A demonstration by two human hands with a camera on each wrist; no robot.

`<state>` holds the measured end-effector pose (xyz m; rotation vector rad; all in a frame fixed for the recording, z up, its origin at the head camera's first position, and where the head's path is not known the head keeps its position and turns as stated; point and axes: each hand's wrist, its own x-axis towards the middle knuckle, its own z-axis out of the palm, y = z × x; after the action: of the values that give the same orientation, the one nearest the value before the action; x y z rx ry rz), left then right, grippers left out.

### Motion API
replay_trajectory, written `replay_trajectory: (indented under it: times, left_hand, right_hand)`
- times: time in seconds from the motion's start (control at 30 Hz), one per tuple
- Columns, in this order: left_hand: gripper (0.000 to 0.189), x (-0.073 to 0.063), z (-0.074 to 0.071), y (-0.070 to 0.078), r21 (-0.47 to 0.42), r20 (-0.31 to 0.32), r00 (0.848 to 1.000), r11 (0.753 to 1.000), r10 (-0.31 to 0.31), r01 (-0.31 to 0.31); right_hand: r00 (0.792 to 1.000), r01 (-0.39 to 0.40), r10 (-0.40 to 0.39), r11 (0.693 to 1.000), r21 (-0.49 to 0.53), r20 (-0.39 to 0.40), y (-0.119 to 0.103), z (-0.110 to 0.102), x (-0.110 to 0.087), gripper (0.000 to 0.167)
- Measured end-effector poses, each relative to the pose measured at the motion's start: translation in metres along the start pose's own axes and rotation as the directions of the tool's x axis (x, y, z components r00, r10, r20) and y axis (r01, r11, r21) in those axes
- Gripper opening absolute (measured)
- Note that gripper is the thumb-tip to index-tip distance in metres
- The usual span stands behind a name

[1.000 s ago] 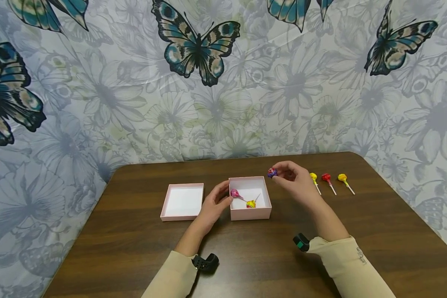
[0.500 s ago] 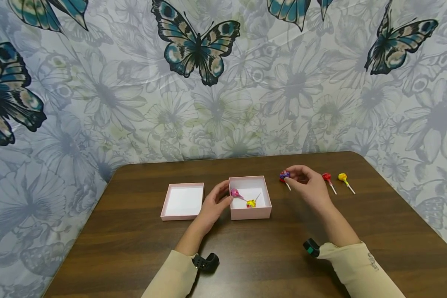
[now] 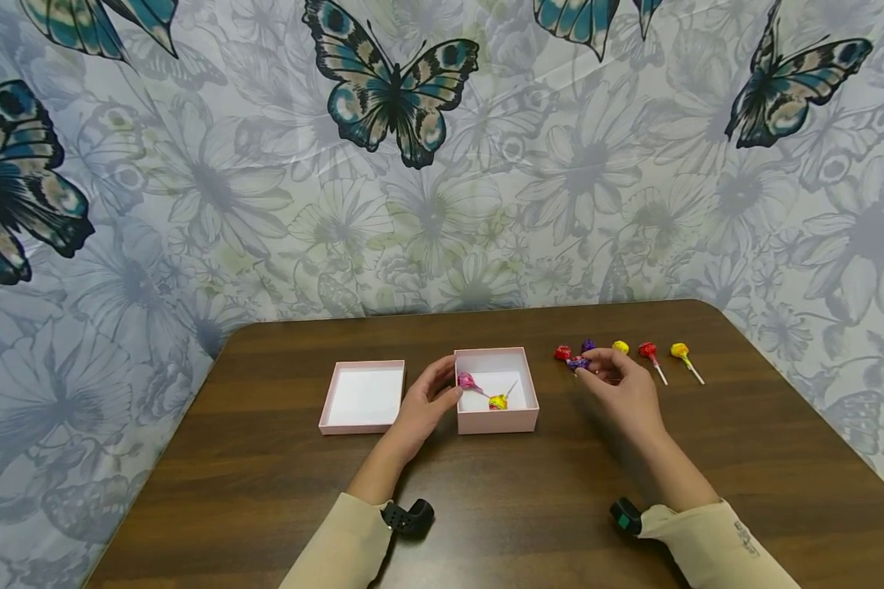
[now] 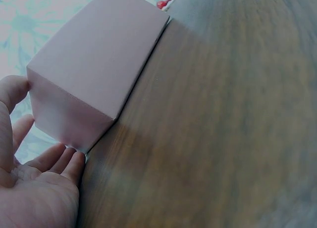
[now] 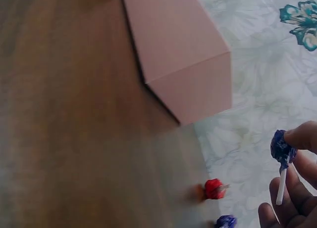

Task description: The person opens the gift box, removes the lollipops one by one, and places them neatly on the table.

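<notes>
My right hand (image 3: 624, 393) pinches a purple-wrapped lollipop (image 5: 281, 149) by its head between thumb and fingertip, its white stick pointing down in the right wrist view. Just beyond the held one are a red lollipop (image 3: 562, 352) and another purple lollipop (image 3: 588, 344). My left hand (image 3: 426, 401) rests against the left side of an open pink box (image 3: 495, 422), its fingers spread along the outer wall. Inside that box lie a pink lollipop (image 3: 467, 382) and a yellow lollipop (image 3: 498, 402).
A shallow pink lid (image 3: 363, 429) with a white inside lies left of the box. Further right in the row are a yellow lollipop (image 3: 620, 347), partly covered by my right hand, a red lollipop (image 3: 647, 350) and another yellow lollipop (image 3: 679, 350). A patterned wall hanging backs the table (image 3: 486, 491).
My right hand has moved right and slightly nearer, away from the box, with the purple lollipop. The red and purple lollipops beyond it now show separately. My left hand stays on the box.
</notes>
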<state>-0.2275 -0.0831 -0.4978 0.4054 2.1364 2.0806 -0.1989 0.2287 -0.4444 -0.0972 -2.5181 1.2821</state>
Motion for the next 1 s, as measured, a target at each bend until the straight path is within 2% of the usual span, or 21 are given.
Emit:
replay_trajectory:
  times: [0.3, 0.43, 0.6, 0.83, 1.0]
  left_hand:
    - [0.056, 0.000, 0.000, -0.001, -0.002, 0.003, 1.000, 1.000, 0.019, -0.019]
    - [0.055, 0.000, 0.001, -0.001, -0.004, 0.004, 1.000, 1.000, 0.007, -0.007]
    - [0.054, -0.001, 0.002, 0.000, 0.001, 0.000, 1.000, 1.000, -0.007, 0.007]
    - [0.055, -0.002, 0.002, 0.003, 0.002, -0.006, 1.000, 1.000, -0.004, 0.004]
    - [0.056, -0.003, 0.001, 0.003, -0.016, -0.007, 1.000, 1.000, 0.002, -0.002]
  right_hand:
    - [1.000, -0.010, 0.011, 0.996, -0.092, 0.004, 0.018, 0.007, -0.009, 0.027]
    - [1.000, -0.024, 0.024, 0.992, -0.126, -0.006, 0.025, 0.009, -0.012, 0.027]
    - [0.998, -0.056, 0.054, 0.986, -0.156, -0.019, 0.027, 0.009, -0.012, 0.028]
    - [0.994, -0.103, 0.109, 0.974, -0.199, 0.017, 0.028, 0.009, -0.013, 0.032]
    - [0.994, -0.098, 0.106, 0.968, -0.229, 0.023, 0.030, 0.011, -0.012, 0.032]
